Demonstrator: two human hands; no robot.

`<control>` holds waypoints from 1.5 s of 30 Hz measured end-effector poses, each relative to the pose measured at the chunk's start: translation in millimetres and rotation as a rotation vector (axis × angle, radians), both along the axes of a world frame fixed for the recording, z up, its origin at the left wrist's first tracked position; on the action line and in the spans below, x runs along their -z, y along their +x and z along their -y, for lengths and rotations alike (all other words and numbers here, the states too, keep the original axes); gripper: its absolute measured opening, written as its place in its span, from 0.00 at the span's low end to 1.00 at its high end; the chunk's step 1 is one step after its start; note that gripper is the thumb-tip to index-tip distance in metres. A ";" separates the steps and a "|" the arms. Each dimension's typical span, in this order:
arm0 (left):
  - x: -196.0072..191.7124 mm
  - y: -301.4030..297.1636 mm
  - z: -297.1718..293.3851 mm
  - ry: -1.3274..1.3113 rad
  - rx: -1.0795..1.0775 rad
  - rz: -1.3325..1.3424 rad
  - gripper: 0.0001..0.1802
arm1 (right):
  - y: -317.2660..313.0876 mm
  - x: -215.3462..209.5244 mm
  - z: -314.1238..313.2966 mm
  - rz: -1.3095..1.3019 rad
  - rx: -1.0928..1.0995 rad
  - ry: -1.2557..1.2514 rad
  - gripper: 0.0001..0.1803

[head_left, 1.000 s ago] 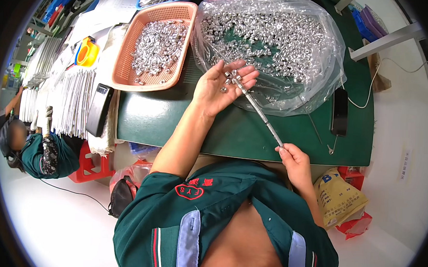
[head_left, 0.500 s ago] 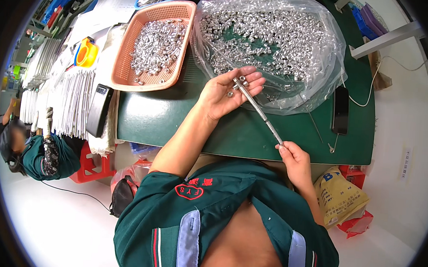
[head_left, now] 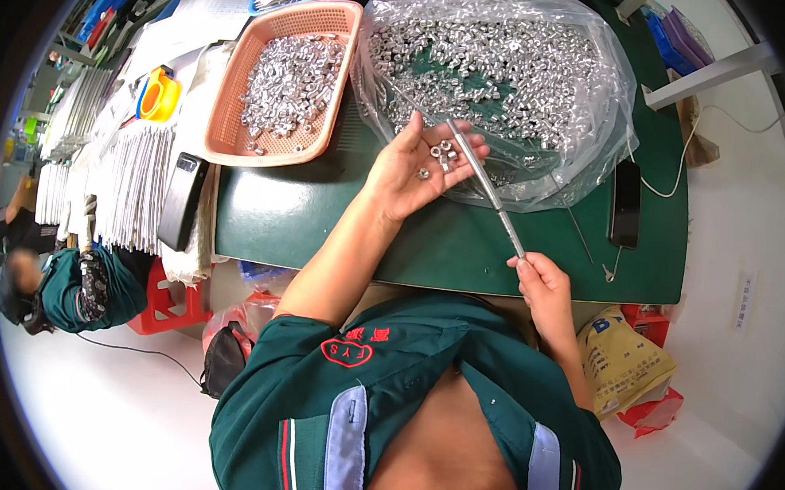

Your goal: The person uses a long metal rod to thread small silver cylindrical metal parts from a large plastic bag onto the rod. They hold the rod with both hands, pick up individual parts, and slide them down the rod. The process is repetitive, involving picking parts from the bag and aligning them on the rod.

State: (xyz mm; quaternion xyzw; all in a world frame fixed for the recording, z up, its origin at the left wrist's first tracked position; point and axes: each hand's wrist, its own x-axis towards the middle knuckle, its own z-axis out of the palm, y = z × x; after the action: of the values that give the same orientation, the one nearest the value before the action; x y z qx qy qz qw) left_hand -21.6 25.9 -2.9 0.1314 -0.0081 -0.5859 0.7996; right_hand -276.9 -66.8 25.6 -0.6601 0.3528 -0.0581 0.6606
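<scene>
Head view. At the centre of the frame we see the left hand (head_left: 405, 170) palm up, its grip open, with the fingers extended and the thumb raised apart from them. On its palm and fingers lie several small metal pieces (head_left: 451, 156), loosely grouped, one a little apart from the others. To the lower right of it we find the right hand (head_left: 545, 288), its grip closed on the lower end of a slender metal rod (head_left: 491, 192). The rod slants from this hand toward the upper left, and its upper end crosses in front of the left fingers; we cannot tell whether it touches them.

Behind the hands, in the upper middle and upper right, we note a clear plastic bag (head_left: 617, 106) spread over the green surface (head_left: 322, 228), with many similar metal pieces in it. To its left stands a peach-coloured basket (head_left: 225, 103) bearing a heap of such pieces. We observe a dark phone (head_left: 625, 204) at the right of the surface and, in the left part of the frame, a yellow-orange ring-shaped object (head_left: 159, 100).
</scene>
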 end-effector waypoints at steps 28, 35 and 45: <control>-0.3 0.3 -2.9 0.081 -0.056 0.064 0.18 | -21.6 -3.2 10.8 -0.076 -0.029 -0.470 0.08; 2.7 1.8 -2.8 0.064 -0.061 0.136 0.15 | -15.6 -1.8 3.3 -0.069 -0.041 -0.327 0.09; 0.9 -5.2 0.8 0.039 -0.033 0.121 0.16 | -9.3 4.1 2.1 -0.040 -0.029 0.094 0.09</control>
State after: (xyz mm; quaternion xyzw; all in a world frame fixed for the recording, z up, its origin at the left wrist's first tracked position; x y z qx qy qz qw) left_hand -26.8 25.1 -3.8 0.1826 -0.0428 -0.5637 0.8044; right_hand -286.2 -69.0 21.5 -0.6343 0.3587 -0.0188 0.6846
